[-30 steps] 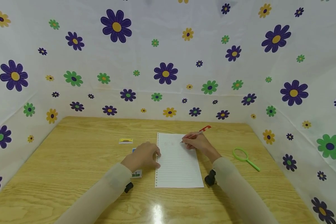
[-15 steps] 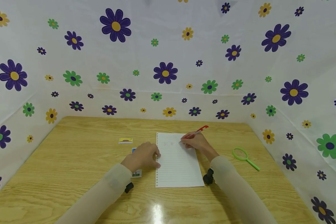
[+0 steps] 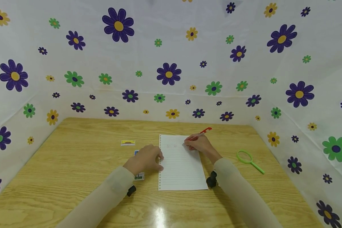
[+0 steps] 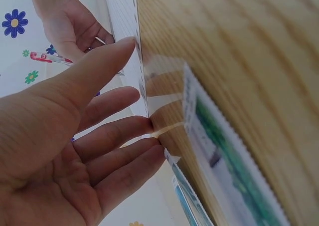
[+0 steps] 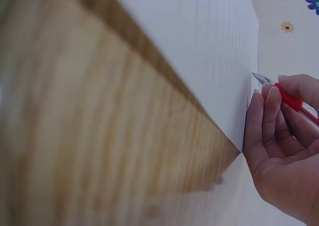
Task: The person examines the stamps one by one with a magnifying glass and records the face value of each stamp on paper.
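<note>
A lined sheet of paper (image 3: 182,171) with punched holes down its left edge lies on the wooden table. My right hand (image 3: 200,144) rests at its upper right part and pinches a red pen (image 3: 204,131), tilted, its metal tip (image 5: 258,77) right at the sheet. Faint writing (image 3: 172,146) shows on a top line, left of the pen. My left hand (image 3: 146,160) rests at the sheet's holed edge, fingers relaxed and fingertips on the margin. Under and beside that hand lie small stamp-like picture cards, one green and white (image 4: 229,161), another blue (image 4: 189,196), partly hidden.
A yellow picture card (image 3: 128,143) lies on the table (image 3: 82,152) left of the sheet. To the right is a green magnifying glass (image 3: 250,161). White flower-printed cloth (image 3: 142,63) walls the table at the back and both sides.
My right hand and the pen have shifted slightly left on the sheet over the second, then stay almost in place. The left hand keeps its position.
</note>
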Available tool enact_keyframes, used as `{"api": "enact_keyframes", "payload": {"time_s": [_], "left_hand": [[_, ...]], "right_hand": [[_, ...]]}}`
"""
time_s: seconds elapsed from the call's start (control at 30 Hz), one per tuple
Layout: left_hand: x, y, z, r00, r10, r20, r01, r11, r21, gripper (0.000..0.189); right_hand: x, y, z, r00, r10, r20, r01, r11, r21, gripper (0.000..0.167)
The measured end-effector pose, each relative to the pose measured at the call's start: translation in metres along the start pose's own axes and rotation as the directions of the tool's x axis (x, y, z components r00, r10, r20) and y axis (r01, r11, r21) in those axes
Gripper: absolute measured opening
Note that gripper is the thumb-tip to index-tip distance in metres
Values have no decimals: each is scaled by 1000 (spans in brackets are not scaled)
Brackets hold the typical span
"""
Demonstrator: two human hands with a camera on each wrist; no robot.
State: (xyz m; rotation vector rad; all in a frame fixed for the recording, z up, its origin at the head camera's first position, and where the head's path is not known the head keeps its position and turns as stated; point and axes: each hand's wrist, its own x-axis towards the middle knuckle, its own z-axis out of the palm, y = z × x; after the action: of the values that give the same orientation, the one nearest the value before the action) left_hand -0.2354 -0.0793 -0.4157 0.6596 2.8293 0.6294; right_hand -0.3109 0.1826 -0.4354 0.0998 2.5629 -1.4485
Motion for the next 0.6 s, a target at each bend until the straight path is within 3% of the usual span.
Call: {"api": "enact_keyframes", "payload": {"time_s": [0.27, 0.6], "left_hand": [[-1, 1, 0, 1000, -1, -6, 1, 1000, -3, 36], [-1, 1, 1, 1000, 8, -3, -8, 1000, -11, 36]], "right_hand": [[0, 1, -1, 999, -17, 29, 19, 998, -57, 23], [0, 2, -7, 998, -24, 61, 28, 998, -55, 23]]}}
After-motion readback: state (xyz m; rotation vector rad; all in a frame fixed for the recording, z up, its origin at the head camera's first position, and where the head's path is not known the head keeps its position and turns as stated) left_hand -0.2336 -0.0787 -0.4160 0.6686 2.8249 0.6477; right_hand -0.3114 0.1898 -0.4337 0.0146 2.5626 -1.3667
